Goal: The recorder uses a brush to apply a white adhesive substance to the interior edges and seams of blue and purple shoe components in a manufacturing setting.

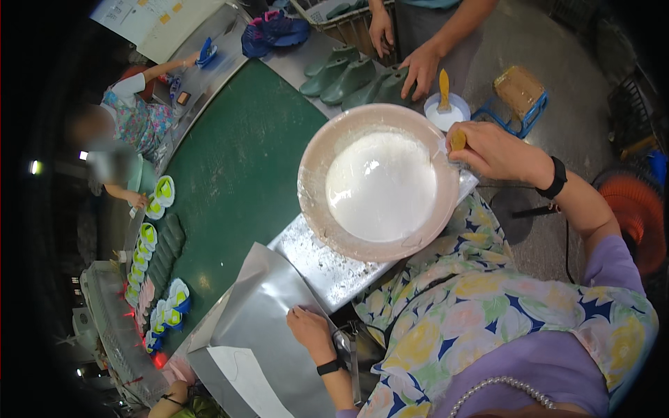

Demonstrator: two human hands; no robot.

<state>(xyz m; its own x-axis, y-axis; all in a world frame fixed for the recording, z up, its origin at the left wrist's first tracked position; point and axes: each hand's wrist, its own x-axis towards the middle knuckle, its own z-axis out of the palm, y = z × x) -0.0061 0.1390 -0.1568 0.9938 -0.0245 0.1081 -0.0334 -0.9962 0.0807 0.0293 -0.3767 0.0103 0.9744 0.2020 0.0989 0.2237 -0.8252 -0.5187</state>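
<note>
A large pale pink basin (pixel 311 209) of white liquid stands in front of me on a metal-topped stand (pixel 310 254). At its right rim, my right hand (pixel 491 153) is closed round a yellow-handled brush (pixel 458 140); the bristle end is hidden. A second brush (pixel 444 87), also yellow-handled, stands in a small white bowl (pixel 456 120) just beyond that hand. Nearer to me, my left hand (pixel 311 333) lies on a smooth grey sheet (pixel 261 306), fingers resting on its surface, holding nothing that I can see.
Green shoe lasts (pixel 348 80) line the far table edge, where a co-worker's hand (pixel 421 68) touches one. Past the green belt (pixel 230 146), another person handles shoe parts. Several white-and-lime shoe uppers (pixel 143 251) sit at left. An orange fan (pixel 635 216) stands at right.
</note>
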